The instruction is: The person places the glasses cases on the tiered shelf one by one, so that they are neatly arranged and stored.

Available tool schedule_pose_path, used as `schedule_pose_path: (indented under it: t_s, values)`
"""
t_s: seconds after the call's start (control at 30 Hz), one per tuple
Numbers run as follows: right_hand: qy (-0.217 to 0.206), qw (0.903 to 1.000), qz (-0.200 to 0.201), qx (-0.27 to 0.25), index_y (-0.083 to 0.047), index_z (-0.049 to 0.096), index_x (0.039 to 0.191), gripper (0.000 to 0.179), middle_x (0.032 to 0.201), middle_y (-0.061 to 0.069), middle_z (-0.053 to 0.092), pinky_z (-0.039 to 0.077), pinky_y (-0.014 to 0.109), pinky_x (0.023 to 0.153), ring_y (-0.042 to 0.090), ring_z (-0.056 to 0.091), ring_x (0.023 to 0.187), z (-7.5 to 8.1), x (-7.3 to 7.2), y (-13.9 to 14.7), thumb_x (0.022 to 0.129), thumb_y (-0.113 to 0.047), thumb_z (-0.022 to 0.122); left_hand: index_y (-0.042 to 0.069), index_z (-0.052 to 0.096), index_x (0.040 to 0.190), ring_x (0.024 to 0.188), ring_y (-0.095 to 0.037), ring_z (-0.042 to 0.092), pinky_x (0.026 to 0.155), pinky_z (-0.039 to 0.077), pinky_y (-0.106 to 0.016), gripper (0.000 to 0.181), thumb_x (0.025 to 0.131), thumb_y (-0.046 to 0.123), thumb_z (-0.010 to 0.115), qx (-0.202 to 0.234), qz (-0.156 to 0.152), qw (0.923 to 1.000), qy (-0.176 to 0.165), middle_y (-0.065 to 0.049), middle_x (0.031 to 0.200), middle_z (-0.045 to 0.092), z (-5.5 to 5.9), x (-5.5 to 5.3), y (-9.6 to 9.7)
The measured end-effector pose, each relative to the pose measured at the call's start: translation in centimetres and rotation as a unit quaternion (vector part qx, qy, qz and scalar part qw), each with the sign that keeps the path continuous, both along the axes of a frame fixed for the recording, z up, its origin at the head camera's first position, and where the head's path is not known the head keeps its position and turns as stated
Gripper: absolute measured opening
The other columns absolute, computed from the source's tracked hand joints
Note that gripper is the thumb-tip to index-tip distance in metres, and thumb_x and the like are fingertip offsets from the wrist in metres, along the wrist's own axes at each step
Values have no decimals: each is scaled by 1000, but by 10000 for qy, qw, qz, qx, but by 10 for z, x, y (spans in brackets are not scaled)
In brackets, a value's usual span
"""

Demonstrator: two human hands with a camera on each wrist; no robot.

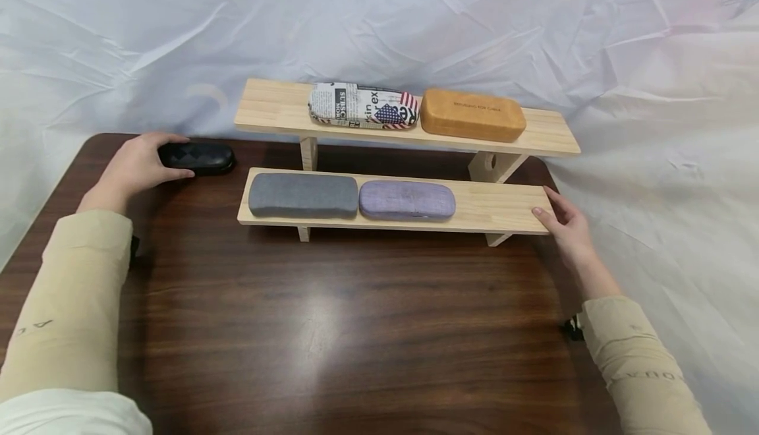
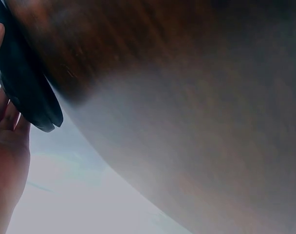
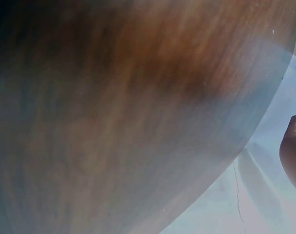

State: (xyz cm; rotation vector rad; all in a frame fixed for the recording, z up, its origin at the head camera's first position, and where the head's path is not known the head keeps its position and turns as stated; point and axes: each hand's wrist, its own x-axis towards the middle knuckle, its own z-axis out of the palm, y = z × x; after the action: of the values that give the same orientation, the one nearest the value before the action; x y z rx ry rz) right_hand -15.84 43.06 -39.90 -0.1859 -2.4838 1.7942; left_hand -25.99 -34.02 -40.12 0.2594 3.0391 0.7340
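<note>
At the table's back left corner, my left hand [image 1: 139,163] grips a black glasses case [image 1: 204,157] by its left end, thumb at the front and fingers at the back. The left wrist view shows this dark case [image 2: 26,73] too, with fingers [image 2: 9,114] along its side. My right hand [image 1: 570,227] holds the right end of the lower board of a two-tier wooden shelf [image 1: 498,206], thumb on top at the corner. On that board lie a grey glasses case [image 1: 304,196] and a purple one [image 1: 406,200], end to end.
The upper board [image 1: 273,100] carries a newspaper-print case [image 1: 363,106] and an orange-brown case [image 1: 472,115]. Wooden supports [image 1: 497,166] hold it up. Wrinkled white sheeting [image 1: 379,20] hangs behind the dark wood table [image 1: 356,316], whose rounded edge shows in both wrist views.
</note>
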Motion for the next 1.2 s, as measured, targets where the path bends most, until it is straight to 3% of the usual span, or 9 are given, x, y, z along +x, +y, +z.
schedule_pose_path:
  t_s: [0.47, 0.83, 1.2]
  values:
    - [-5, 9999, -19, 109, -10, 36, 166, 71, 174, 18, 28, 44, 0, 93, 2, 46, 139, -1, -1, 0, 104, -18, 69, -4, 54, 149, 133, -59, 47, 105, 39, -75, 70, 91, 24, 82, -430, -60, 9990, 57, -38, 149, 50, 0, 12, -1]
    - [41, 10000, -22, -29, -9, 36, 166, 71, 173, 14, 33, 45, 0, 93, 1, 48, 135, 0, 2, 0, 104, -17, 70, -4, 56, 147, 129, -57, 51, 100, 43, -75, 72, 94, 37, 80, -737, -10, 9973, -39, -36, 147, 54, 6, 27, 2]
    - [-35, 9999, 3, 140, -10, 34, 167, 72, 175, 20, 25, 44, -1, 93, 3, 45, 141, 1, 0, 0, 105, -19, 69, -1, 61, 143, 121, -51, 58, 90, 48, -70, 69, 89, 35, 86, -841, -88, 9953, 479, -33, 142, 59, 12, 52, 2]
